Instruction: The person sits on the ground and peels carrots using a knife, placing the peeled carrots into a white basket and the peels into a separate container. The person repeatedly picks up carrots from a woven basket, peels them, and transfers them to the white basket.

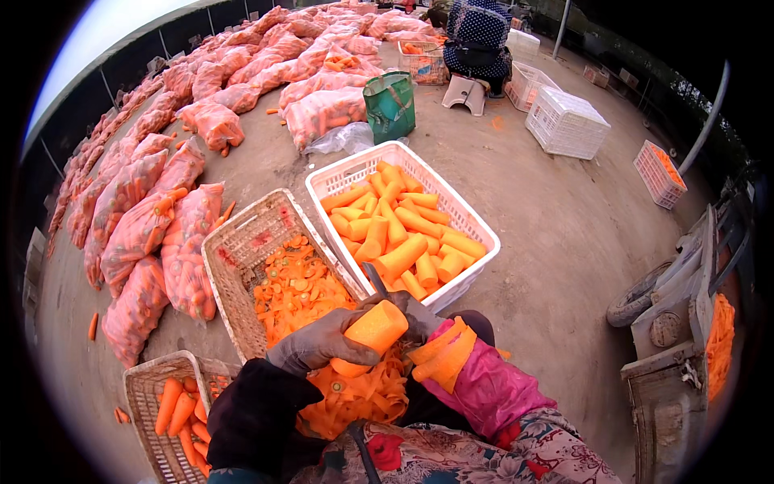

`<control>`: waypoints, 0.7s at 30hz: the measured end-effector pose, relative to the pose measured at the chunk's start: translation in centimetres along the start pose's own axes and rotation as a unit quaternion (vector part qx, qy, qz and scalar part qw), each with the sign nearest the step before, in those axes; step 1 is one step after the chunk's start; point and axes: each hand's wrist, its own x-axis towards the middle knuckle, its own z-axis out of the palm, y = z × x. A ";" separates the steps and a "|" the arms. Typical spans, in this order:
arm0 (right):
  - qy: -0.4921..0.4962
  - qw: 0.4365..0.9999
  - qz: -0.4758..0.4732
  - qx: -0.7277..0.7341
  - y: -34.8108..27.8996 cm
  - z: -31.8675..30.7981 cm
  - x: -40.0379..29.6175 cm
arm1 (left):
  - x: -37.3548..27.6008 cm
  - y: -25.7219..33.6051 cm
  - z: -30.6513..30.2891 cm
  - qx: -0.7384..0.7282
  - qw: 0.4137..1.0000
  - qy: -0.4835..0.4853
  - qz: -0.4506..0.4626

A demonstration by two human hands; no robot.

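My gloved left hand (323,340) is closed around a thick peeled carrot (376,330) with a flat cut end. Just beyond the carrot, my gloved right hand (417,314) grips a dark-bladed tool (375,279), probably a knife or peeler; its lower part is hidden. Strips of carrot peel (450,357) cling to my pink right sleeve. Under my hands lies a heap of peelings (357,396). A white plastic crate (488,257) of peeled carrots stands ahead, touching or close beside a dirty crate (233,266) of peelings and cut ends.
A crate (142,402) of unpeeled carrots stands at lower left. Mesh sacks of carrots (193,254) cover the left and back. A green bag (390,109), a white crate (565,124) and a seated person (478,36) are farther off. A vehicle (665,357) is at right.
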 end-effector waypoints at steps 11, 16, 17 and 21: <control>0.446 0.866 0.150 -0.171 -8.4 -14.1 2.3 | 10.3 -5.6 -5.2 0.029 0.949 0.304 -0.081; 0.399 0.815 0.119 -0.402 0.6 -18.0 9.9 | 9.7 -7.8 -7.5 -0.041 0.956 0.243 -0.156; 0.389 0.780 0.093 -0.481 3.0 -18.4 10.5 | 9.3 -8.2 -7.2 -0.057 0.957 0.230 -0.168; 0.236 0.728 0.236 -0.599 5.7 -17.6 15.6 | 9.5 -8.6 -9.2 -0.081 0.946 0.263 -0.173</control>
